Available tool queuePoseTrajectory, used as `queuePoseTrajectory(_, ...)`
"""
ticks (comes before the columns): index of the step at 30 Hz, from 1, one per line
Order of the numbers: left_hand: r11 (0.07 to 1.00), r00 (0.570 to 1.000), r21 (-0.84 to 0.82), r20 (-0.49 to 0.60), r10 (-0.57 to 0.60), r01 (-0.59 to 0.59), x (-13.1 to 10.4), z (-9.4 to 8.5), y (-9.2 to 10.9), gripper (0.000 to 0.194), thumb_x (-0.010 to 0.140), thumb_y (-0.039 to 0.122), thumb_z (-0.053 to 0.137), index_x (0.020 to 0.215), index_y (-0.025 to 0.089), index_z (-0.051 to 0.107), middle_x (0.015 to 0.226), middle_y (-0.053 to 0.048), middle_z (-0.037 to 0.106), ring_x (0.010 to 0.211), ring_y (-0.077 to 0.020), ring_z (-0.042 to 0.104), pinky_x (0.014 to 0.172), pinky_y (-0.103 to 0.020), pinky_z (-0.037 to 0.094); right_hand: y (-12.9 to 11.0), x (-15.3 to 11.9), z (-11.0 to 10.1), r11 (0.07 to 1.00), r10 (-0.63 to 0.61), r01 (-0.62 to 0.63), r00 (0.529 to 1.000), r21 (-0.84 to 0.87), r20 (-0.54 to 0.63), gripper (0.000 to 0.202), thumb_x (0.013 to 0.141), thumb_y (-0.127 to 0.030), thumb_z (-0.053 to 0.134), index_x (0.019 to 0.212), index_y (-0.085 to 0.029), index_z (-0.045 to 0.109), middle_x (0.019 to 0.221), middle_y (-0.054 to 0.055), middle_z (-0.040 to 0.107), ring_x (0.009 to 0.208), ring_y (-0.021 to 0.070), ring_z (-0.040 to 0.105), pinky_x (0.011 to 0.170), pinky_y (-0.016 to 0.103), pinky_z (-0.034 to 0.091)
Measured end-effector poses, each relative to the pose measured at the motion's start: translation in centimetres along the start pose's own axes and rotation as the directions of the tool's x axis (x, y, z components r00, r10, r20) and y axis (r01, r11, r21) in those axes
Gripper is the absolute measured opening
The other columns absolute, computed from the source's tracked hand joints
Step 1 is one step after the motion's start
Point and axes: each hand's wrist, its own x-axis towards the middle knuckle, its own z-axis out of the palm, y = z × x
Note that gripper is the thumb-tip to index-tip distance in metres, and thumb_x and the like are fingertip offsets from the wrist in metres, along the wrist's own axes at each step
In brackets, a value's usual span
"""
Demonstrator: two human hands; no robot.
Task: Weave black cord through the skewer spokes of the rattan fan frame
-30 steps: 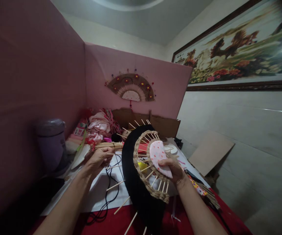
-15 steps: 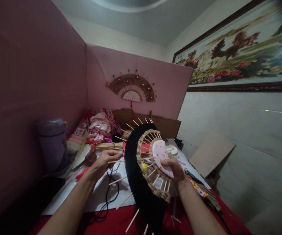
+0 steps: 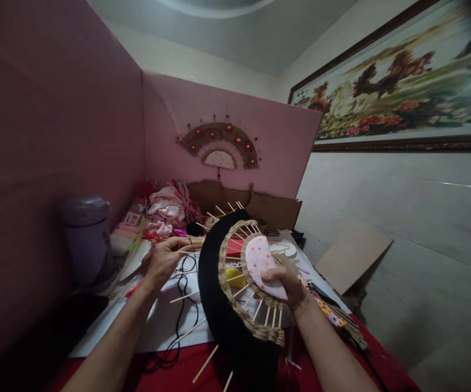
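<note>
A half-round fan frame (image 3: 214, 272) of black cloth, braided twine and thin sticks is held over the table. My right hand (image 3: 286, 286) grips it by the white centre patch with red dots (image 3: 260, 258), thumb on top. My left hand (image 3: 170, 258) is closed in a pinch on a black cord at the fan's left edge, beside the stick ends. The cord (image 3: 184, 305) hangs down in loops onto the white sheet (image 3: 157, 326).
A lidded purple container (image 3: 88, 239) stands at the left. Pink cloth (image 3: 167, 204) and sticks lie behind the hands. A decorated fan (image 3: 219, 144) hangs on the pink panel. Cardboard (image 3: 353, 256) leans at the right, above the red tablecloth (image 3: 386, 365).
The fan has shifted a little left and turned slightly in my right hand. My left hand has moved left and up, still pinched.
</note>
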Motion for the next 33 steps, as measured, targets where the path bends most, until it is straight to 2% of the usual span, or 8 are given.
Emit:
queuePoseTrajectory(8,0.981,0.995,0.17,0.009,0.098,-0.098,0.3,-1.1,0.0,0.014,0.062,0.031,0.067,0.063,0.016,0.066,0.064,-0.001,0.063,0.063,-0.014,0.054,0.06,-0.023,0.039,0.0,0.0,-0.2,1.0,0.0,-0.001,0.998,-0.005,-0.066,0.039,0.058,-0.009,0.059,0.096,-0.004,0.062,0.066,0.011,0.07,0.048,0.017,0.063,0.05,0.026,0.053)
queuePoseTrajectory(13,0.959,0.989,0.245,0.003,0.149,-0.145,0.5,-1.8,-0.5,0.016,0.062,0.032,0.068,0.061,0.016,0.066,0.057,0.001,0.057,0.055,-0.0115,0.047,0.054,-0.022,0.035,-0.1,0.2,-0.2,0.999,0.035,-0.038,0.996,-0.033,-0.088,0.039,0.058,-0.01,0.059,0.096,-0.004,0.063,0.067,0.012,0.07,0.051,0.0189,0.065,0.048,0.026,0.052)
queuePoseTrajectory(18,0.953,0.985,0.252,0.011,0.174,-0.171,0.4,-1.6,-0.2,0.017,0.061,0.031,0.07,0.056,0.017,0.063,0.052,0.003,0.051,0.052,-0.0095,0.042,0.05,-0.021,0.031,-0.2,0.1,0.2,0.996,0.077,-0.081,0.995,-0.043,-0.068,0.039,0.056,-0.012,0.06,0.095,-0.006,0.063,0.066,0.011,0.07,0.054,0.0186,0.065,0.049,0.024,0.052)
queuePoseTrajectory(20,0.968,0.991,0.215,-0.004,0.133,-0.129,0.3,-1.4,0.2,0.017,0.059,0.029,0.071,0.054,0.016,0.061,0.051,0.003,0.05,0.051,-0.0088,0.042,0.049,-0.02,0.03,-0.1,-0.1,0.4,0.994,0.089,-0.091,0.995,-0.053,-0.04,0.041,0.055,-0.013,0.059,0.095,-0.005,0.063,0.067,0.011,0.07,0.053,0.0185,0.065,0.048,0.024,0.051)
queuePoseTrajectory(23,0.999,1.0,0.035,-0.008,-0.001,0.001,0.1,-1.4,0.9,0.023,0.056,0.032,0.073,0.052,0.015,0.058,0.051,0.003,0.051,0.048,-0.0074,0.042,0.047,-0.019,0.03,0.1,-0.5,0.2,0.993,0.096,-0.096,0.995,-0.061,-0.01,0.043,0.054,-0.014,0.057,0.095,-0.003,0.063,0.069,0.013,0.07,0.052,0.0182,0.064,0.05,0.025,0.052)
queuePoseTrajectory(27,0.956,0.972,-0.19,0.111,-0.206,0.225,-0.1,-1.8,0.9,0.033,0.055,0.04,0.074,0.051,0.014,0.053,0.042,0.007,0.04,0.037,-0.0029,0.026,0.038,-0.019,0.017,0.4,-0.6,-0.3,0.994,0.106,-0.105,0.994,-0.037,0.04,0.047,0.051,-0.014,0.057,0.096,-0.003,0.062,0.07,0.013,0.07,0.05,0.017,0.063,0.048,0.025,0.051)
queuePoseTrajectory(30,0.924,0.951,-0.25,0.19,-0.245,0.289,-0.2,-1.4,0.3,0.035,0.056,0.041,0.075,0.052,0.014,0.054,0.041,0.008,0.035,0.036,-0.0021,0.023,0.038,-0.018,0.012,0.5,-0.6,-0.4,0.997,0.07,-0.07,0.997,-0.021,0.037,0.046,0.052,-0.015,0.056,0.097,-0.004,0.062,0.067,0.011,0.07,0.048,0.0165,0.062,0.045,0.023,0.051)
queuePoseTrajectory(33,0.903,0.938,-0.285,0.228,-0.263,0.322,-0.5,-0.2,-0.2,0.036,0.053,0.04,0.076,0.05,0.013,0.052,0.04,0.008,0.033,0.036,-0.0016,0.022,0.037,-0.018,0.011,0.5,-0.5,-0.3,1.0,-0.004,0.005,1.0,-0.002,0.007,0.043,0.057,-0.017,0.055,0.097,-0.004,0.062,0.064,0.011,0.069,0.048,0.0172,0.062,0.044,0.024,0.051)
